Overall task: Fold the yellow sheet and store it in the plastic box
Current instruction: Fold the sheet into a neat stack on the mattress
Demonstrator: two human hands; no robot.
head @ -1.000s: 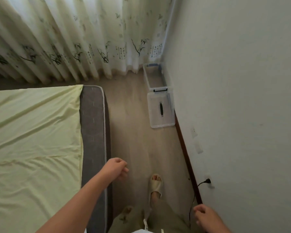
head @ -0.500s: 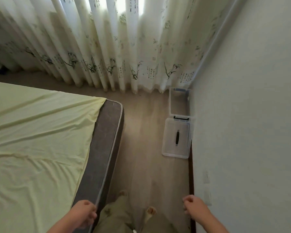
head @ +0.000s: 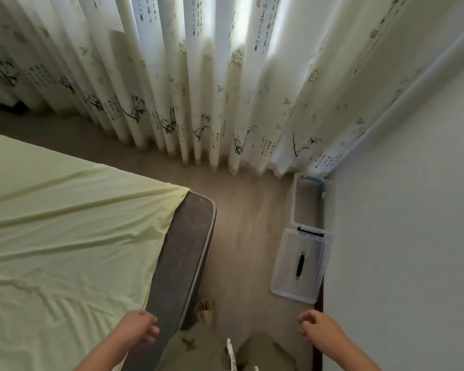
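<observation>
The pale yellow fabric sheet is lying spread out and lightly creased over the bed, leaving a strip of the dark grey piped mattress showing along its right edge. The clear rectangular plastic box is sitting open on the beige floor, well apart from the bed, in the corner where the white wall is meeting the white curtain printed with bamboo sprigs. Its clear flat lid with a black handle is lying on the floor just beside the box's near end.

The left hand is hanging over the bed's near edge, its grip loosely curled and holding nothing; whether it is touching the sheet cannot be told. The right hand is hanging near the wall, its grip likewise relaxed and holding nothing. Between them, a foot in a pale sandal is showing.
</observation>
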